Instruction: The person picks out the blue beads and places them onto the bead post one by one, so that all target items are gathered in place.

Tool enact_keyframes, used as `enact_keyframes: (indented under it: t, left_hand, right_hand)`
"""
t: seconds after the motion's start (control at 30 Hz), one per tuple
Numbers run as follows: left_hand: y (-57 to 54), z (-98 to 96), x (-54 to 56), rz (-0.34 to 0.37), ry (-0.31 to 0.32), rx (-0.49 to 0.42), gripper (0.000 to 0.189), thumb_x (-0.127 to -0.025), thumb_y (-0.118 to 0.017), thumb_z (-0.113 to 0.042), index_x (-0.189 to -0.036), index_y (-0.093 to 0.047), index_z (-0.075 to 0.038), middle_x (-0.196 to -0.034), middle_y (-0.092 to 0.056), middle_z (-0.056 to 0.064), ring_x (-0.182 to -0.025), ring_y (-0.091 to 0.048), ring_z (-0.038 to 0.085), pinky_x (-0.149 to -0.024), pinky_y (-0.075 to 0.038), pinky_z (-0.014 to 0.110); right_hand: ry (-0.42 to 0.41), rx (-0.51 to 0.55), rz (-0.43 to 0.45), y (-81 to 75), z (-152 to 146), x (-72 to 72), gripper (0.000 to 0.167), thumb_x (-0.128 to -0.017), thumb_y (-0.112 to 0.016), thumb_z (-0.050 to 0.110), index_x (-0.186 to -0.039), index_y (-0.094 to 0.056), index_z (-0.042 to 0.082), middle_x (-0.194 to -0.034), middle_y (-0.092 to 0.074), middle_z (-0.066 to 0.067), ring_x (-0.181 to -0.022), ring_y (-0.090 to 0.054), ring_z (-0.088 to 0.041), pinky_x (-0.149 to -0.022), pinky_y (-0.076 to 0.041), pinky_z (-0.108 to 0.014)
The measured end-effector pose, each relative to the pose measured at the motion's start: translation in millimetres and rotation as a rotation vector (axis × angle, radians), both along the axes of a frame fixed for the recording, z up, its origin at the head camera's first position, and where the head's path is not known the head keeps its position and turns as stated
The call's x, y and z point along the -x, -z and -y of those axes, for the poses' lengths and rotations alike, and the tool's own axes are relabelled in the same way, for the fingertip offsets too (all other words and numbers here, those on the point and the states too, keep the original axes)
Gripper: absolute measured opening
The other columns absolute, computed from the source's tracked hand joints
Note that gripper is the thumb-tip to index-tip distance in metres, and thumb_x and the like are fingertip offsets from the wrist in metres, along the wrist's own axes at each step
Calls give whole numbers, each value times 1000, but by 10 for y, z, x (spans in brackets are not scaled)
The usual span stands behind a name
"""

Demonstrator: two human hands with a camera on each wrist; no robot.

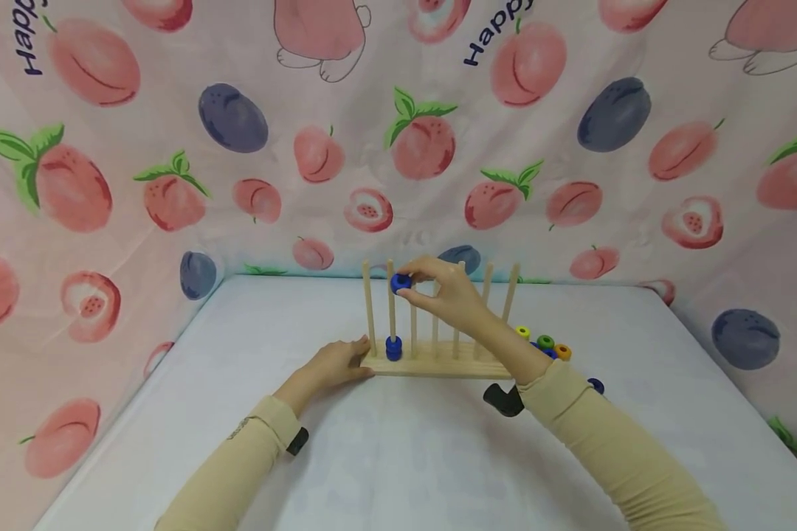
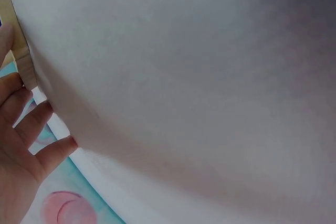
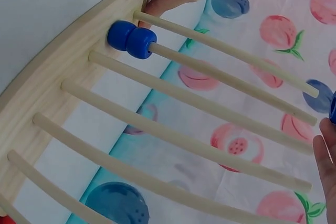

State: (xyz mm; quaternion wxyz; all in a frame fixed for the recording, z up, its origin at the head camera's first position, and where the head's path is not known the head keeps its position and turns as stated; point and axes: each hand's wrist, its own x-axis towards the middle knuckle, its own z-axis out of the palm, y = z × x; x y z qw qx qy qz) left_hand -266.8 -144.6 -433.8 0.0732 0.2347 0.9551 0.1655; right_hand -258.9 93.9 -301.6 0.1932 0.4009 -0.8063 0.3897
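Note:
A wooden rack with a row of upright pegs has its base [image 1: 432,367] flat on the table. My left hand [image 1: 332,365] grips the base's left end, thumb on the near side and fingers around the end; the left wrist view shows several fingers [image 2: 34,124] spread beside that end. Thumb and fingertips of my right hand [image 1: 454,295] pinch a blue bead [image 1: 401,282] close to the top of the second peg from the left. Two blue beads [image 3: 130,39] are stacked at the bottom of that same peg. Only a sliver of the pinched bead shows in the right wrist view.
Loose beads lie past the rack's right end, among them a yellow bead [image 1: 522,332], a green bead [image 1: 545,341] and an orange bead [image 1: 562,352]. Another blue bead [image 1: 595,386] shows beyond the right sleeve. A fruit-printed cloth [image 1: 319,199] hangs behind the white table [image 1: 398,457].

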Motion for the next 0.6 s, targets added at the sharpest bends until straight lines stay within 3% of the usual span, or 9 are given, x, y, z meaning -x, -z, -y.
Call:
enact_keyframes:
  t: [0.27,0.6]
  left_hand:
    - [25,10,-9,-11,0,-8,65,-88,-65,-38,-138,-44,-1,-144,-42,15,-123,-51,37,-103,-42,47]
    - [-8,0,-1,-6,-4,0,65,-88,-65,-37,-138,-44,-1,-144,-42,16,-122,-52,39,-103,-42,48]
  right_hand:
    - [33,23,-65,22,70,44,30,-81,-73,9,-110,-67,-1,-106,-69,-14,-91,-66,-25,-82,-56,-41]
    - [64,15,-148,-49,138,158,31,-80,-73,4,-109,-66,-3,-108,-69,-16,-95,-65,-25,-85,-54,-38]
